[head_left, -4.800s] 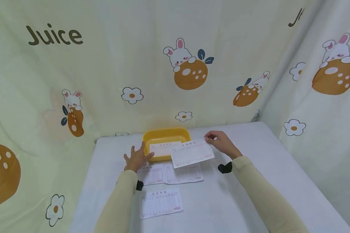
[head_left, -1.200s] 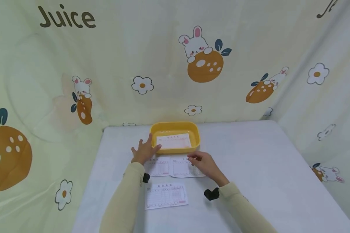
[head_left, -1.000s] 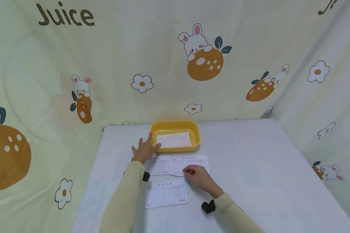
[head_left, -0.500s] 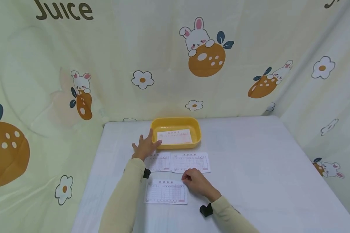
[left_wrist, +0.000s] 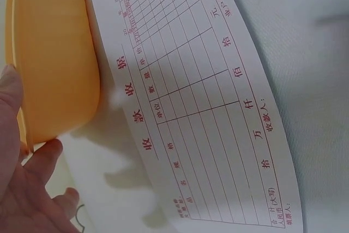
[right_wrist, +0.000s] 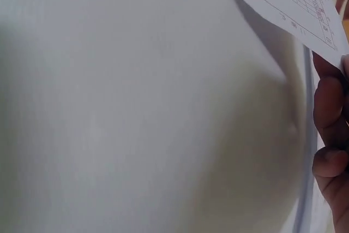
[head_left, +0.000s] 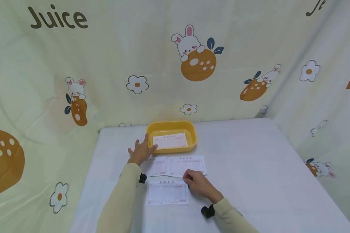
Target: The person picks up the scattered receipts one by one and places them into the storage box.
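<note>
In the head view, the left hand [head_left: 140,153] rests with spread fingers against the left end of the yellow tray [head_left: 160,132]. A printed receipt slip [head_left: 170,141] lies inside the tray. Farther forward, the right hand [head_left: 199,183] is at the upper right corner of the front receipt slip [head_left: 166,194]. The right wrist view shows the fingers pinching the corner of a receipt slip [right_wrist: 305,15], its near edge curving up off the table. Two more receipt forms, left [head_left: 156,167] and right [head_left: 186,165], lie side by side before the tray; the left forearm partly hides the left one.
A white cloth covers the table [head_left: 245,168]. A cream curtain [head_left: 151,48] with rabbits and oranges hangs behind it and along the sides. Black wrist cameras, left [head_left: 143,178] and right [head_left: 207,212], sit by the cuffs.
Earlier, the right hand held a slip over the back right form. It has since come nearer, past that form, to the front slip's corner. The left hand has stayed at the tray.
</note>
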Demonstrator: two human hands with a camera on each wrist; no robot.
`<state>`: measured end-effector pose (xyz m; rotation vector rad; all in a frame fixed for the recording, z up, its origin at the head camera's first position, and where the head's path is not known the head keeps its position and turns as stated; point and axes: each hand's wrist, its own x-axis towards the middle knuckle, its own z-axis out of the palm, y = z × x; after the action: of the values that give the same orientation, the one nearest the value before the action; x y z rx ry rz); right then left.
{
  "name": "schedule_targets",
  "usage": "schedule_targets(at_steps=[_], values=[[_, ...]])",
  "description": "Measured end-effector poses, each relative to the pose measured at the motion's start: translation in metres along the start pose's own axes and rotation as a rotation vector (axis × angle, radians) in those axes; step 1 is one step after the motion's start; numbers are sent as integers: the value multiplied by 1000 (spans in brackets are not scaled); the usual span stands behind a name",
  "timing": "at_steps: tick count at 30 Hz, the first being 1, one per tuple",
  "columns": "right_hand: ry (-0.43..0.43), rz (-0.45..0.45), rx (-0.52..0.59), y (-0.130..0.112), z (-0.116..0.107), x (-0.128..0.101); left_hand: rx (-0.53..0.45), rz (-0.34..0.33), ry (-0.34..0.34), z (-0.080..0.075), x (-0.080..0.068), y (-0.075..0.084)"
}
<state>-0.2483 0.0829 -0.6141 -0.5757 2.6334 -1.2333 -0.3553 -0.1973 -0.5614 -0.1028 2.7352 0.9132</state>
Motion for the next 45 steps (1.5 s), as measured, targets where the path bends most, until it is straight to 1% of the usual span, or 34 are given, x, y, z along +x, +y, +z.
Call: schedule_targets(at_steps=[4, 8, 15, 18, 21, 27, 30, 33, 39, 45], values=[[25, 24, -27, 3, -12, -4, 9, -10, -5, 2, 0, -1], [42, 52, -46, 11, -28, -12, 6, -10, -10, 4, -2, 0], [91, 21, -49, 28, -67, -30, -11, -17, -15, 7, -5, 0], [116, 16, -44, 29, -84, -31, -7, -13, -17, 5, -3, -2], [140, 22, -53, 26, -103, -26, -8, -5, -19, 4, -2, -3], [191, -7, -81, 14, -139, -4, -28, 18, -22, 0, -7, 0], [220, -13, -81, 8, -156, 11, -33, 20, -25, 1, -7, -1], [232, -22, -95, 0, -172, 30, -33, 11, -23, 3, -6, -4], [246, -23, -126, -26, -201, 71, -52, -8, -11, 4, -3, -5], [242, 1, -139, -51, -225, 103, -28, 6, -1, 2, -1, -4]])
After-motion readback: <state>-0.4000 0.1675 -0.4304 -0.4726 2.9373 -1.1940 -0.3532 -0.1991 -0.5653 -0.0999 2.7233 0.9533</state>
